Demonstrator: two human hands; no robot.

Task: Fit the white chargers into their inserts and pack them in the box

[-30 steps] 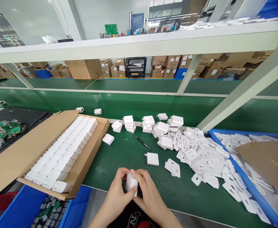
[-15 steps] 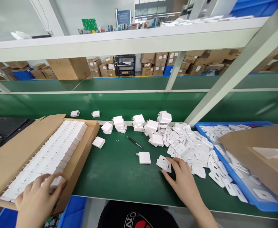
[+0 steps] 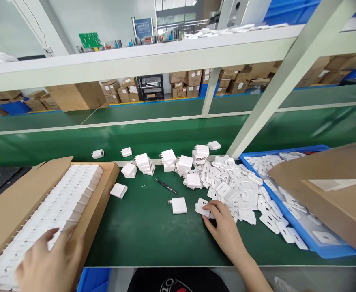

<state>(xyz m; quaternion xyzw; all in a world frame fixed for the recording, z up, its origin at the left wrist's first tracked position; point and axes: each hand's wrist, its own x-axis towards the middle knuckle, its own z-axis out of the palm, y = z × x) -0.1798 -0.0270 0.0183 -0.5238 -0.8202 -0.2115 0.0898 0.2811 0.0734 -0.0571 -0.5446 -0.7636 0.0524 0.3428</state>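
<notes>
My left hand (image 3: 52, 259), blurred by motion, is over the near end of a cardboard box (image 3: 100, 202) filled with rows of white chargers (image 3: 65, 202). Its fingers are apart and nothing shows between them. My right hand (image 3: 222, 227) pinches a thin white plate (image 3: 202, 207) from a few lying on the green table, left of a large heap of such plates (image 3: 235, 186). A single white charger (image 3: 179, 205) lies between the hands, closer to the right one. Black tweezers (image 3: 166, 186) rest behind it.
Small stacks of white chargers (image 3: 168, 158) stand along the table's back edge. At the right, a blue tray (image 3: 287, 217) holds more plates under a cardboard flap (image 3: 324, 170). A slanted metal post (image 3: 266, 93) rises behind the heap.
The view has shifted. My left hand has opened, and the white charger it held at the box is no longer seen in it. The fingers of my right hand have closed on a plate.
</notes>
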